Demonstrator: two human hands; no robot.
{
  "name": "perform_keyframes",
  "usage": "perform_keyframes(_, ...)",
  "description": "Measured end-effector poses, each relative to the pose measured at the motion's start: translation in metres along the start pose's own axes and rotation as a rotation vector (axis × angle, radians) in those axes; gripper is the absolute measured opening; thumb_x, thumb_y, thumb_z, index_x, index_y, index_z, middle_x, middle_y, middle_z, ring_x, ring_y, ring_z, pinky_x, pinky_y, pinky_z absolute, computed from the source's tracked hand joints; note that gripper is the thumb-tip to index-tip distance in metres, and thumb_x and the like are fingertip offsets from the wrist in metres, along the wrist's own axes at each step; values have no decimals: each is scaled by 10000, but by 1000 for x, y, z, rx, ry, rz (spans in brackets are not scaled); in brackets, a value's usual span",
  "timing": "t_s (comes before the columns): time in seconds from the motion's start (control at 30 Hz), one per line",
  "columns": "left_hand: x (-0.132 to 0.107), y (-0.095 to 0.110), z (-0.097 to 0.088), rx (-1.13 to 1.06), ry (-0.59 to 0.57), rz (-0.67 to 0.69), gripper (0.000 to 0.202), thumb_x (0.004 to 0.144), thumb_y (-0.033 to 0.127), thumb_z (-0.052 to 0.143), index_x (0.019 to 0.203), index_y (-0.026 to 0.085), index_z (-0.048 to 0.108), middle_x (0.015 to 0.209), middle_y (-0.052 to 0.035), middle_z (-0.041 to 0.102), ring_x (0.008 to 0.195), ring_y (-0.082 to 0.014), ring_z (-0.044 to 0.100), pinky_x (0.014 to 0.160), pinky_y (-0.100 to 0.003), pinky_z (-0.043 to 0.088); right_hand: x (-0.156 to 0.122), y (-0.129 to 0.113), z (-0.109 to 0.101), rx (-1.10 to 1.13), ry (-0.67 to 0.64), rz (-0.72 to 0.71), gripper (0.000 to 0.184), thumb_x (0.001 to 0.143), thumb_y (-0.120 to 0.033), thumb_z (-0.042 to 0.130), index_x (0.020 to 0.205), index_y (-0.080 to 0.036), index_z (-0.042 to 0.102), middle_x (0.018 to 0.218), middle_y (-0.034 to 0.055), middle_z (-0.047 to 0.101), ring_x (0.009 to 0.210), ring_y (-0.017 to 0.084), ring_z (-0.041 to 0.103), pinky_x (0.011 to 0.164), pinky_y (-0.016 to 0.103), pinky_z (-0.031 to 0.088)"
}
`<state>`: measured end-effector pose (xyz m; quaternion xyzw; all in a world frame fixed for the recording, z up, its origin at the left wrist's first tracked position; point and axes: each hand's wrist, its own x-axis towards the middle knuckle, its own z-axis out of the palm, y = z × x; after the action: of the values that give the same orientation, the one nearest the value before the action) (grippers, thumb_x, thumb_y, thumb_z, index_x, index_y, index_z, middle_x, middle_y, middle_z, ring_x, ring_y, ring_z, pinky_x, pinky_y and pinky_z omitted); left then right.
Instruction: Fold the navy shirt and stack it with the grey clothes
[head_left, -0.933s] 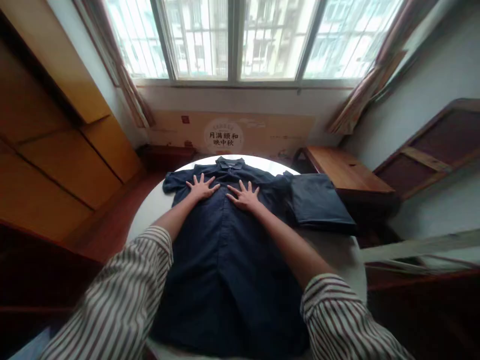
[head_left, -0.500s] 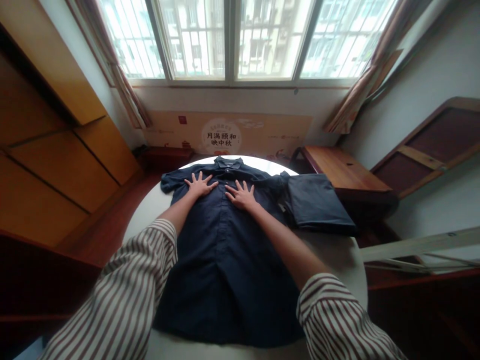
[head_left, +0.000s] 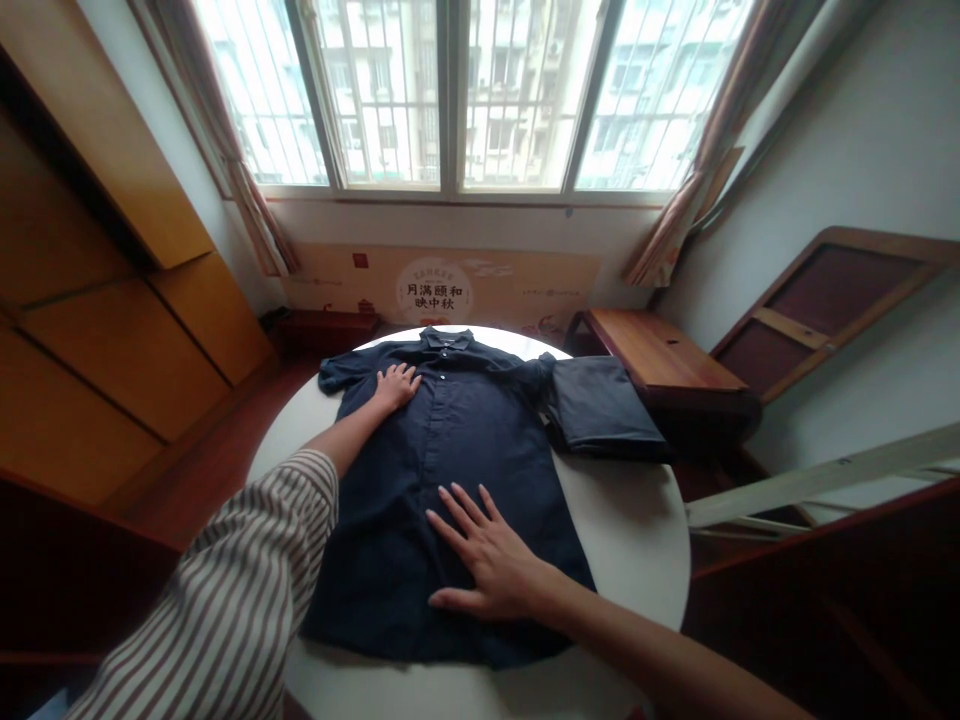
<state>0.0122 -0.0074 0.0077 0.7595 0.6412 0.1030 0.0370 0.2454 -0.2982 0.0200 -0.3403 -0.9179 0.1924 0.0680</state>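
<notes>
A dark navy short-sleeved button-up shirt (head_left: 487,425) lies spread front side up, its collar at the far end and its hem towards me. My left hand (head_left: 397,387) rests on the upper left of the chest, fingers slightly apart. Over the lower right front is my right hand (head_left: 487,560), palm down with fingers spread; whether it touches the cloth I cannot tell. Neither hand grips anything. Beside the shirt's right sleeve sits a folded dark garment (head_left: 604,405), partly meeting the sleeve.
The shirt lies on a round white table (head_left: 637,520). A wooden desk (head_left: 660,350) stands behind it to the right, and yellow-brown cabinets (head_left: 105,370) line the left. A long pale bar (head_left: 825,475) reaches in near the table's right edge. Barred windows (head_left: 517,90) are at the back.
My right hand has come down from the chest to the lower front of the shirt. My left hand stays on the chest, its fingers less spread. The view has shifted slightly.
</notes>
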Motion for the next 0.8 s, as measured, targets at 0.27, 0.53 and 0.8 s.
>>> perform_keyframes(0.27, -111, 9, -31, -163, -14, 291, 436, 984, 404, 440, 1335, 181, 569, 1352, -92, 601, 1242, -221, 559, 1097, -341, 411, -58, -24, 6, 93, -55, -74, 1069, 812, -710, 588, 1594, -173, 96, 1638, 151, 117, 1504, 351, 112, 1211, 558, 119)
perform_keyframes(0.53, -323, -86, -77, -300, 194, -129, 447, 918, 552, 447, 1065, 199, 680, 1017, -89, 716, 881, -243, 675, 815, -343, 541, -172, 13, 22, -172, 492, 174, 610, 922, -252, 555, 1507, -262, 386, 1508, 98, 453, 1369, 283, 452, 1052, 441, 482)
perform_keyframes(0.8, -366, -98, -69, -497, -5, -466, 500, 746, 724, 566, 830, 252, 711, 770, -21, 719, 765, -261, 681, 693, -297, 518, -145, 28, 26, -83, 674, 134, 493, 875, -115, 512, 1322, -312, 580, 1237, 77, 658, 1101, 246, 665, 913, 383, 587)
